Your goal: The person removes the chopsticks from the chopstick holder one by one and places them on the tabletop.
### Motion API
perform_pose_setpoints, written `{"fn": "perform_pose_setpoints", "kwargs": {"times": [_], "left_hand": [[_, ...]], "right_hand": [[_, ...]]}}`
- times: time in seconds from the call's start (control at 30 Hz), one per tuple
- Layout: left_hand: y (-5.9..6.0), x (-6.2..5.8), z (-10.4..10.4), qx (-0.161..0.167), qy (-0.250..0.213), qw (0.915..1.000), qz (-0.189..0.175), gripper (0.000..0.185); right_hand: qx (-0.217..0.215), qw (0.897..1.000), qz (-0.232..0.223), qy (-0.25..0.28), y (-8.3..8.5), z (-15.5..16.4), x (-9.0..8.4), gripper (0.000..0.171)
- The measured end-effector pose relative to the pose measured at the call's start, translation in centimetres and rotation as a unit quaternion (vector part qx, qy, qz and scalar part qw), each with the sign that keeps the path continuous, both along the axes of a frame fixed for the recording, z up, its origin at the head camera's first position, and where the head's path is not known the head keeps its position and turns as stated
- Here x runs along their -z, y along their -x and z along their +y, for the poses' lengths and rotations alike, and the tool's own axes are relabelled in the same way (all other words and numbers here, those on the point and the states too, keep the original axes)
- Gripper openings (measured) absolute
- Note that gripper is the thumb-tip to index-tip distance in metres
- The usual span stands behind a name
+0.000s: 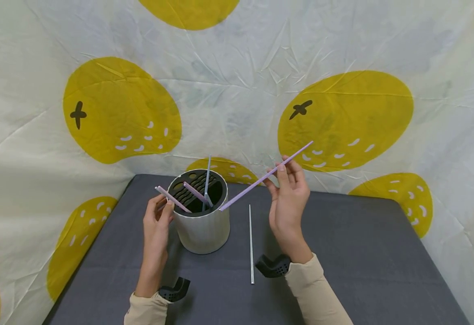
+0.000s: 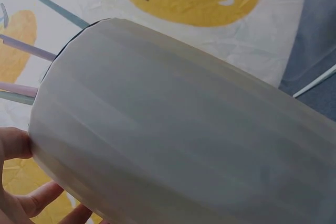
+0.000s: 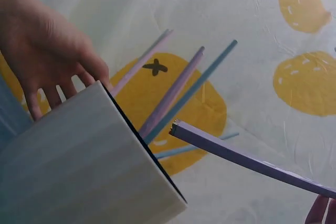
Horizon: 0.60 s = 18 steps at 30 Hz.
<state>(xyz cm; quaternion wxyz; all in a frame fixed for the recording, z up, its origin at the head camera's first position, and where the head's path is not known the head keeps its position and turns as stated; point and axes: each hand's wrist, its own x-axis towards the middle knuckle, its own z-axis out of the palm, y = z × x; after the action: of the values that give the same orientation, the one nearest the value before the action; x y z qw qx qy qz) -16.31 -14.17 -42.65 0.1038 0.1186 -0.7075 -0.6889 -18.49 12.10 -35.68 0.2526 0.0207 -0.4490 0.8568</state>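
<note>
A white round holder (image 1: 203,230) with a black slotted top stands on the dark grey table (image 1: 363,253). My left hand (image 1: 161,210) grips its left wall; its fingers (image 3: 47,51) curl over the side near the rim. Up to the right of the holder, my right hand (image 1: 283,174) pinches a long purple stick (image 1: 265,177). The stick's lower end (image 3: 181,128) hovers just above the holder's right rim. A pink stick (image 1: 173,199), a purple stick (image 1: 196,193) and a blue stick (image 1: 207,180) lean in the slots. The holder's wall (image 2: 178,129) fills the left wrist view.
A thin pale stick (image 1: 251,243) lies flat on the table just right of the holder, pointing away from me. A white cloth with yellow fruit prints (image 1: 342,117) hangs behind and at both sides. Black wrist mounts (image 1: 273,266) sit at my cuffs.
</note>
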Motion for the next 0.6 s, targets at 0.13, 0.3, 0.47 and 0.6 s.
{"fn": "perform_pose_setpoints", "kwargs": {"times": [0.13,0.3,0.47,0.6], "left_hand": [[0.0,0.1,0.0,0.000,0.002,1.0000,0.002,0.045],[-0.1,0.1,0.0,-0.004,0.003,1.0000,0.004,0.045],[-0.1,0.1,0.0,-0.003,0.003,1.0000,0.004,0.046],[-0.2,0.0,0.1,-0.001,0.007,1.0000,0.005,0.045]], "right_hand": [[-0.016,0.999,-0.036,-0.013,-0.1,1.0,0.9,0.030],[-0.038,0.991,-0.114,-0.065,-0.1,2.1,2.7,0.031],[-0.061,0.971,-0.195,-0.124,-0.1,3.3,5.4,0.031],[-0.079,0.954,-0.233,-0.172,-0.1,3.9,7.6,0.029]]}}
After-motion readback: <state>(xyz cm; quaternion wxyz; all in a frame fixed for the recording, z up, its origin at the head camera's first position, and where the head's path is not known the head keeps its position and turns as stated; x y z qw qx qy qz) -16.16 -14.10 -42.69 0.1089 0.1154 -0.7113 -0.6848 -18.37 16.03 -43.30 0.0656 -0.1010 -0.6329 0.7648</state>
